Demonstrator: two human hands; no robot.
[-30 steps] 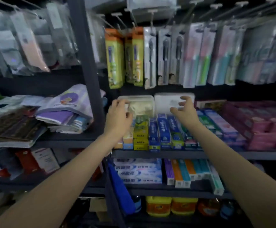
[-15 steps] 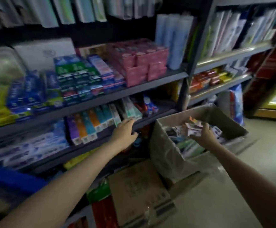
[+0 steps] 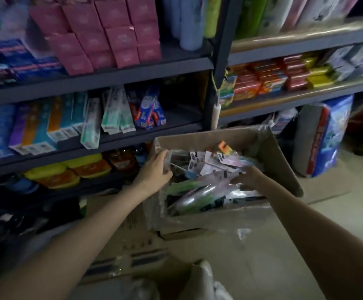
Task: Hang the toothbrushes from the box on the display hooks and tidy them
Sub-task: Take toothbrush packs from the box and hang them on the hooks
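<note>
- Head view is showing the picking step: both hands are working at the box (image 3: 282, 167), which is standing on the floor just beside the shelf (image 3: 102, 79).
- The left hand (image 3: 154, 172) is lying at the box's left wall, near the corner next to the shelf. Its fingers are curling over the rim there, on the plastic liner, so it seems to be gripping the wall to steady the box.
- The right hand (image 3: 246, 178) is reaching inside the box, on top of the toothbrushes (image 3: 198, 191). Whether its fingers are already pinching a pack I cannot tell, because the picture is blurred there.
- The toothbrushes are lying loose in the box, in clear packs with card tops, crossing one another in a heap.
- No hooks are showing in this view; none of these packs is hanging yet.
- My judgement: the next move is asking for a firm pinch on one pack or a small bundle, lifting it free without dragging the neighbours, then turning up toward the hooks, card hole first.
</note>
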